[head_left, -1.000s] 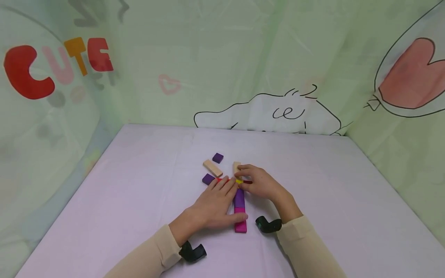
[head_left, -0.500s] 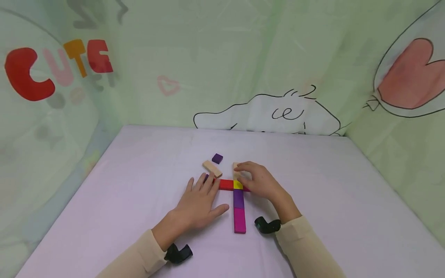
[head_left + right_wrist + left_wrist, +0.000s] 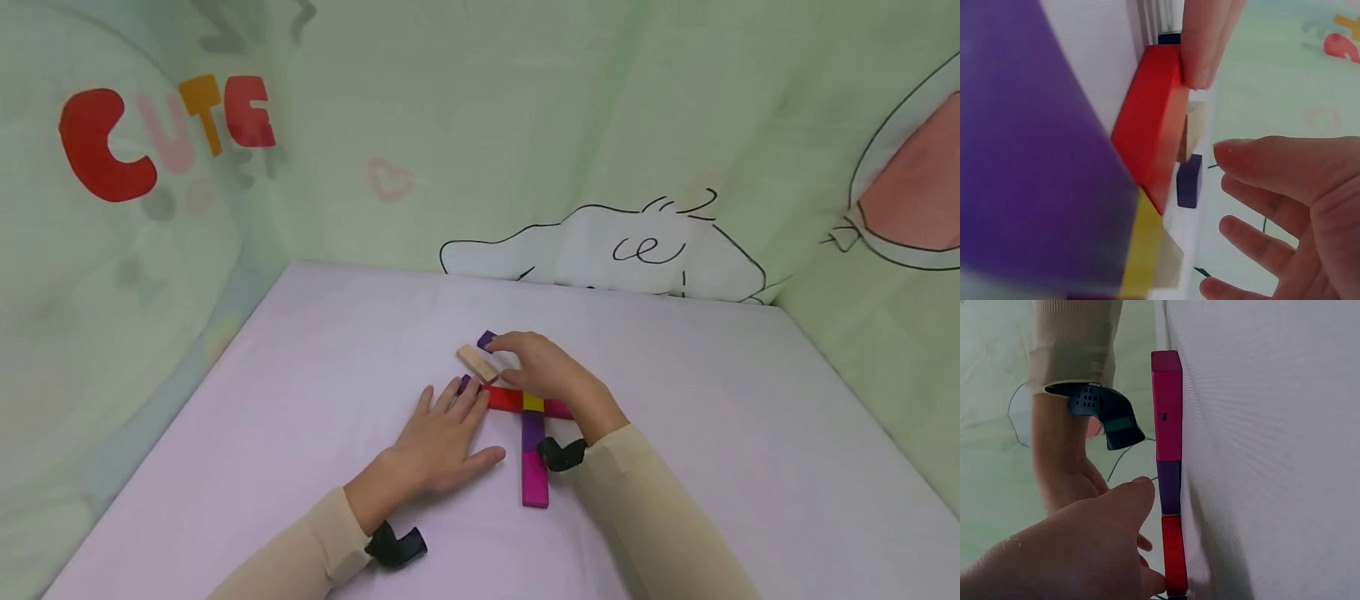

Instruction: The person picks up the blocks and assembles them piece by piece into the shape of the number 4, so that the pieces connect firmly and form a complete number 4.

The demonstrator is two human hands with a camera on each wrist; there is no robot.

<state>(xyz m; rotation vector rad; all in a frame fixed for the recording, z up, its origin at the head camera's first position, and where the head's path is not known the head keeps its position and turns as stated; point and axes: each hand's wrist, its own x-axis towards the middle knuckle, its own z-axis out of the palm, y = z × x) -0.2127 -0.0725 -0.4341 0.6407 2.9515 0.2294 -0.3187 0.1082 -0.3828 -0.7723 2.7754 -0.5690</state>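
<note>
My left hand [image 3: 442, 437] lies with straight, spread fingers, its fingertips at the left end of a red block [image 3: 505, 399] and over a small purple block [image 3: 464, 383]. My right hand [image 3: 543, 367] hovers beyond the blocks, fingers spread and bent, nothing in its grasp. Its fingertips overlap a far purple block [image 3: 486, 340] and come close to a loose plain wooden block [image 3: 477, 364]. The blocks form a cross: a yellow block [image 3: 533, 402] in the middle, purple [image 3: 532, 431] and magenta [image 3: 535, 479] blocks on the near side, another magenta block [image 3: 558, 408] right.
A plain wooden block [image 3: 1169, 262] adjoins the yellow one in the right wrist view, hidden by my hand from the head. Black wrist devices [image 3: 396, 546] sit at both cuffs. The white tabletop [image 3: 337, 333] meets printed green curtains [image 3: 480, 100] at back and sides.
My left hand has slid left off the middle of the cross, uncovering the red block. My right hand has moved left and away from me, from the upright wooden block toward the loose ones.
</note>
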